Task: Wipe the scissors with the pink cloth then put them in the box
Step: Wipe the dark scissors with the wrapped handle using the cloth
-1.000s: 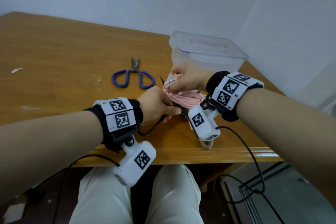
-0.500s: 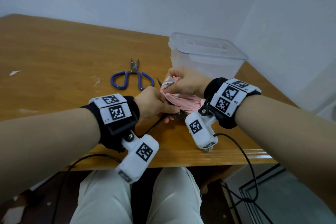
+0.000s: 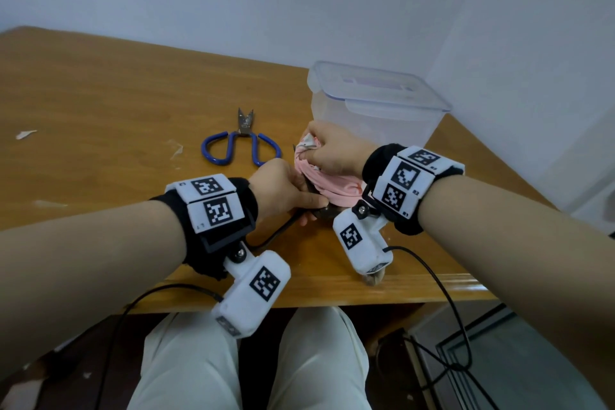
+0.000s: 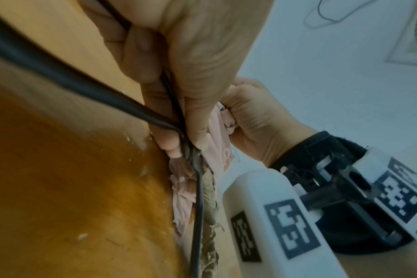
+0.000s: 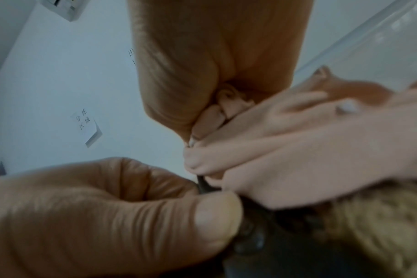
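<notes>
Fig. — black scissors (image 3: 324,211), dark w/ fibre-wrapped handle, lying mostly hidden in pink cloth (image 3: 336,185) at table (image 3: 100,103) front edge | L hand (image 3: 283,191) pinching them near pivot; R hand (image 3: 332,151) fingers curling round cloth beside lidded box (image 3: 376,103) | vs 0.5 s ago: grips staying unchanged.
</notes>
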`<action>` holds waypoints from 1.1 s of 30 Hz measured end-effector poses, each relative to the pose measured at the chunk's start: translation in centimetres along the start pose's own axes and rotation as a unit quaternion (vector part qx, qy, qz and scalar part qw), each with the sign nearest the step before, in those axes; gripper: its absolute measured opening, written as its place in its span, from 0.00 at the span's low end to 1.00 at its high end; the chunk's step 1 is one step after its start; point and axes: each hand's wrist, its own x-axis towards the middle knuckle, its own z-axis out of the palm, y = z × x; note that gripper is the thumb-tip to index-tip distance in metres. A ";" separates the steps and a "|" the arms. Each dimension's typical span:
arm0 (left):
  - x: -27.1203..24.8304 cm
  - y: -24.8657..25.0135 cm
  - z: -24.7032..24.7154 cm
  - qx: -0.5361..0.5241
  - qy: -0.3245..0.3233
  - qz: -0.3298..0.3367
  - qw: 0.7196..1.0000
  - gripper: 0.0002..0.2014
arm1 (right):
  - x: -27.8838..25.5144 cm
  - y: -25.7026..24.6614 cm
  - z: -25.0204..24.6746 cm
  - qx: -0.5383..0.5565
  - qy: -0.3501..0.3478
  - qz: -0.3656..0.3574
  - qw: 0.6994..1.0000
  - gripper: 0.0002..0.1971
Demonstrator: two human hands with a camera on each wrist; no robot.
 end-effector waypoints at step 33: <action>-0.3 0.5 -0.3 0.009 -0.001 0.001 1.000 0.11 | -0.9 0.8 -0.8 0.242 -0.059 0.126 0.960 0.08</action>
